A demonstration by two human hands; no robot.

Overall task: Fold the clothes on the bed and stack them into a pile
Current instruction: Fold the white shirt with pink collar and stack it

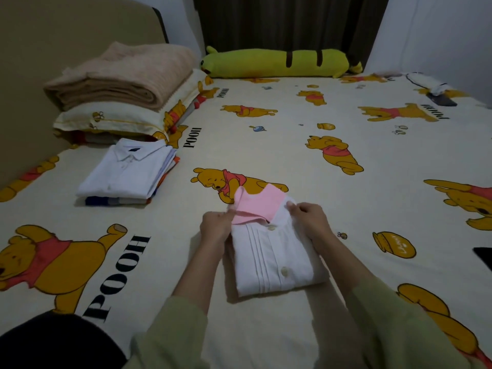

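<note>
Head view: a folded white shirt (pixel 274 259) with a pink collar (pixel 257 206) lies on the bed (pixel 279 145), near the middle of the bed's near edge, placket and buttons facing up. The left hand (pixel 217 222) pinches the left end of the pink collar, which is lifted slightly off the shirt. The right hand (pixel 310 215) pinches the shirt fabric at the right shoulder, just beside the collar; both hands are clamped on the garment and sit apart, one at each side of the neckline. Pale green sleeves (pixel 386 323) cover both forearms. A pile of folded clothes (pixel 127 174), topped by a white collared shirt, rests toward the bed's left edge, well apart from the shirt being handled. Behind that pile, at the far left corner, a folded beige blanket (pixel 122 75) lies on a pillow (pixel 111 121). A long yellow-green plush toy (pixel 277 62) lies along the far edge of the bed.
</note>
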